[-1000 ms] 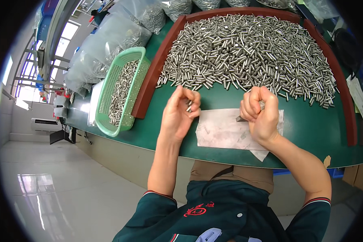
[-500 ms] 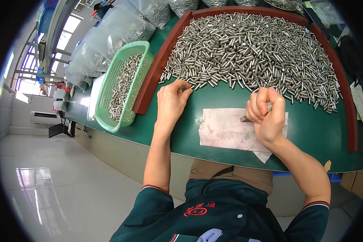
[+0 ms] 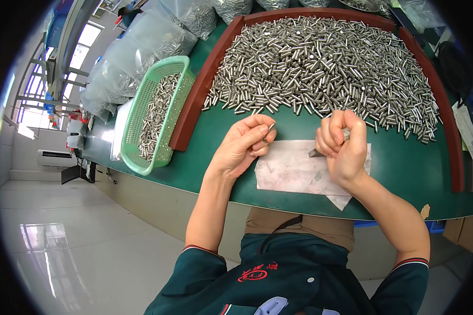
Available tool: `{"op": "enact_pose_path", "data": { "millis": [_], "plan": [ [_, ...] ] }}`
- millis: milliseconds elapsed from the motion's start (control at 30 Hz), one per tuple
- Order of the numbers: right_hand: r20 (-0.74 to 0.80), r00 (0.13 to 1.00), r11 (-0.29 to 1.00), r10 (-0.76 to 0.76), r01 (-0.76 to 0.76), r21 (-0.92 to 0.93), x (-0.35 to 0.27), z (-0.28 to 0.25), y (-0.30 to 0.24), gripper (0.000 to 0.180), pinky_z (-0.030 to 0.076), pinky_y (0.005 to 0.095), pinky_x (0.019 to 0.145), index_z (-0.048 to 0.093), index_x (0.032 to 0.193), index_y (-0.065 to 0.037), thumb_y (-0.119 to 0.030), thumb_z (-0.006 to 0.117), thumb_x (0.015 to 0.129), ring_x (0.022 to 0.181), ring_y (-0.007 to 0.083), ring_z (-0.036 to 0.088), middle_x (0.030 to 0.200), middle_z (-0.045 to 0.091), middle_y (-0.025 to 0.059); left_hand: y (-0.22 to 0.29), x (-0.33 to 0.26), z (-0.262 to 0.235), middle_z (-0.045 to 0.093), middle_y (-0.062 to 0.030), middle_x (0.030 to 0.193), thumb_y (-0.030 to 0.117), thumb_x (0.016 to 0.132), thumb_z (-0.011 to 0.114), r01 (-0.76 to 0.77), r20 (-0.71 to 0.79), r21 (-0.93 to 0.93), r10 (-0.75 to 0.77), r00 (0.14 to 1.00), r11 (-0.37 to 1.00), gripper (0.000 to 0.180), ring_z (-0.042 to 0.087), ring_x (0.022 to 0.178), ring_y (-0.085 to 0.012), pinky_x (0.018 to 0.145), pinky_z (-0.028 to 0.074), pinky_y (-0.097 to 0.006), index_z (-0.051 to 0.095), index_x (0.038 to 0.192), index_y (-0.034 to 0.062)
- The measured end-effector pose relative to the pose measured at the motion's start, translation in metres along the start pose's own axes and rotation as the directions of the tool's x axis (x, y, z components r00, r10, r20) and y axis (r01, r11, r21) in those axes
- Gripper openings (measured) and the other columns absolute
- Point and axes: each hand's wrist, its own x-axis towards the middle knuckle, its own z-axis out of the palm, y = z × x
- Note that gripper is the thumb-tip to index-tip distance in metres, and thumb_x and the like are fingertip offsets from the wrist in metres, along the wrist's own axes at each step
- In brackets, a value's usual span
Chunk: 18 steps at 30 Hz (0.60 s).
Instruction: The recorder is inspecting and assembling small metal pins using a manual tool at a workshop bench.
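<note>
Pinched between the thumb and fingers of my left hand [image 3: 242, 144] is a short metal pin [image 3: 271, 127], above the table in front of the pile. My right hand [image 3: 342, 144] is closed in a fist over the right part of a stained white cloth [image 3: 286, 170]. A dark grey flat end of some object [image 3: 315, 153] sticks out from under that fist; the rest of it is hidden in the fingers. Beyond both hands spreads a wide pile of shiny metal pins [image 3: 320, 68] on the green table [image 3: 223, 197].
A dark red wooden border [image 3: 190, 113] frames the pile. To its left stands a light green plastic basket [image 3: 133, 123] with more pins inside. Clear plastic bags of metal parts [image 3: 163, 39] line the back left. A paper sheet [image 3: 463, 126] lies at the far right.
My left hand has moved right from the pile's near edge toward my right hand, and the pin now shows in its fingers. My right hand stays almost in place, still closed.
</note>
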Motion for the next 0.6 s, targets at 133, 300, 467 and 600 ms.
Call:
{"op": "enact_pose_path", "data": {
  "millis": [133, 300, 467, 600],
  "plan": [
    [0.000, 1.000, 1.000, 0.007, -0.007, -0.001, 0.0002, -0.0006, 0.0000, 0.038, 0.017, 0.0228, 0.038, 0.028, 0.052, -0.009, -0.023, 0.027, 0.087, 0.039, 0.0069, 0.018, 0.044, 0.025, -0.0011, -0.0033, 0.0012, 0.0008, 0.049, -0.0036, 0.072, 0.010, 0.086, 0.051, 0.011, -0.045, 0.032, -0.010, 0.999, 0.999, 0.013, 0.032, 0.050, -0.0032, 0.043, 0.026, -0.015, 0.054, 0.094, 0.0000],
    [-0.010, 1.000, 1.000, 0.014, -0.014, -0.001, -0.0001, -0.0009, 0.0001, 0.038, 0.017, 0.0227, 0.038, 0.028, 0.052, -0.009, -0.023, 0.027, 0.087, 0.039, 0.0067, 0.019, 0.043, 0.025, -0.0014, -0.0025, -0.0001, 0.0031, 0.048, -0.0029, 0.070, 0.012, 0.087, 0.050, 0.040, -0.057, 0.033, -0.038, 0.998, 0.999, 0.014, 0.033, 0.050, -0.0031, 0.043, 0.026, -0.015, 0.053, 0.092, -0.0004],
    [-0.007, 1.000, 1.000, 0.012, -0.012, -0.001, -0.0005, -0.0014, 0.0003, 0.037, 0.017, 0.0226, 0.037, 0.028, 0.052, -0.009, -0.023, 0.028, 0.086, 0.039, 0.0066, 0.019, 0.043, 0.025, -0.0014, -0.0023, -0.0008, 0.0044, 0.048, -0.0024, 0.069, 0.014, 0.087, 0.049, 0.056, -0.073, 0.062, -0.052, 0.996, 0.996, 0.015, 0.033, 0.049, -0.0031, 0.043, 0.026, -0.015, 0.052, 0.092, -0.0003],
    [0.001, 1.000, 1.000, -0.002, 0.002, -0.011, 0.0004, -0.0023, 0.0000, 0.037, 0.017, 0.0225, 0.037, 0.028, 0.053, -0.009, -0.023, 0.028, 0.086, 0.039, 0.0065, 0.019, 0.043, 0.025, -0.0012, -0.0058, -0.0005, 0.0095, 0.048, -0.0021, 0.068, 0.016, 0.088, 0.048, 0.031, -0.098, 0.150, -0.017, 0.995, 0.988, 0.015, 0.034, 0.048, -0.0033, 0.042, 0.025, -0.016, 0.052, 0.091, 0.0011]
  ]
}}
